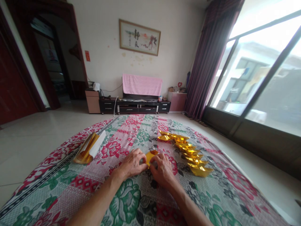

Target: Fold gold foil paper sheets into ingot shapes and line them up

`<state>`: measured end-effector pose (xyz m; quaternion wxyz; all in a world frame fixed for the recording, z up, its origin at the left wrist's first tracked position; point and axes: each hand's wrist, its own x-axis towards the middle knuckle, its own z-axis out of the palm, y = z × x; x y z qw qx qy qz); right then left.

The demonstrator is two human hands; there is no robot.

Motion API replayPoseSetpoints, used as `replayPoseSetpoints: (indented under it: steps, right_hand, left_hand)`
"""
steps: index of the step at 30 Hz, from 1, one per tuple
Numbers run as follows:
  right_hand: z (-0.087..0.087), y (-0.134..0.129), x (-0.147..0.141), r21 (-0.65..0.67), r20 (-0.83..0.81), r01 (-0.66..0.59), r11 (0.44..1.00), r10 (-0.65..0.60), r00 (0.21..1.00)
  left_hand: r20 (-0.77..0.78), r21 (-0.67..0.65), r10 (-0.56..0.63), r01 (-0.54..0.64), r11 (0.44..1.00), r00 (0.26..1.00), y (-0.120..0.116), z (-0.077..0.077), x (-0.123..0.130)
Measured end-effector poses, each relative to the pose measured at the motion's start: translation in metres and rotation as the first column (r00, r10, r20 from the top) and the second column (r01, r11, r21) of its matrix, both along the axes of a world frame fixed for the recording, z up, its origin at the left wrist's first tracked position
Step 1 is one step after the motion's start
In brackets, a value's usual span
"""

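As seen, gold foil between hands.

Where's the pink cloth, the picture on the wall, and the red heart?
Pink cloth (142, 84): head view, on its middle.
Picture (139, 37): head view, on its middle.
Red heart (180, 84): head view, on its outline.

Shines like glossy gold foil paper on the folded pieces and the small sheet. Shows metallic gold and matt white paper faces on the curled sheets. Looks like matt, textured woven cloth on the floral cover. Gleams smooth on the pale floor.
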<state>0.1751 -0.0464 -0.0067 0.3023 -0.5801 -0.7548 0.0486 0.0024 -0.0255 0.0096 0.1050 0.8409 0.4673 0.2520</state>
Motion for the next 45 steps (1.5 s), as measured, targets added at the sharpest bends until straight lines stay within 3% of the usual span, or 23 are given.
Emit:
replayPoseSetpoints:
  steps: [9,15,19,26,29,33,39,45]
  right_hand:
    - [0.005,-0.003,-0.001,-0.008,-0.029,-0.017,1.000,0.017,0.999]
    - [0.010,0.003,0.005,0.165,-0.129,0.011,0.986,0.010,0.992]
    - [0.008,0.010,0.011,0.109,-0.109,0.017,0.994,-0.005,0.994]
    - [0.012,0.002,0.008,0.114,-0.008,-0.077,0.991,0.078,0.997]
    - [0.016,0.000,0.006,0.145,0.023,-0.028,0.989,0.025,0.999]
    - [0.013,0.005,0.007,0.226,-0.066,0.071,0.972,-0.058,0.996]
    - [0.004,0.010,0.012,0.096,-0.081,-0.043,0.994,0.051,0.995]
    - [0.010,0.005,0.012,0.107,-0.013,-0.060,0.992,0.062,0.998]
  left_hand:
    - [-0.013,-0.046,0.005,-0.006,0.999,1.000,0.000,0.003,0.000]
    - [-0.049,-0.071,-0.038,0.034,0.997,0.998,0.002,0.007,-0.004]
    - [-0.060,-0.025,-0.053,0.051,0.998,0.997,0.004,0.007,-0.007]
    - [-0.070,0.056,0.140,-0.136,0.989,0.988,0.006,0.003,-0.005]
    - [-0.083,0.067,0.157,-0.152,0.986,0.984,0.006,0.002,-0.004]
    - [-0.082,0.072,0.136,-0.130,0.989,0.987,0.006,-0.001,-0.003]
    - [-0.057,0.101,0.081,-0.075,0.992,0.995,0.007,-0.003,-0.003]
    - [-0.078,0.141,0.102,-0.090,0.986,0.992,0.002,0.000,0.005]
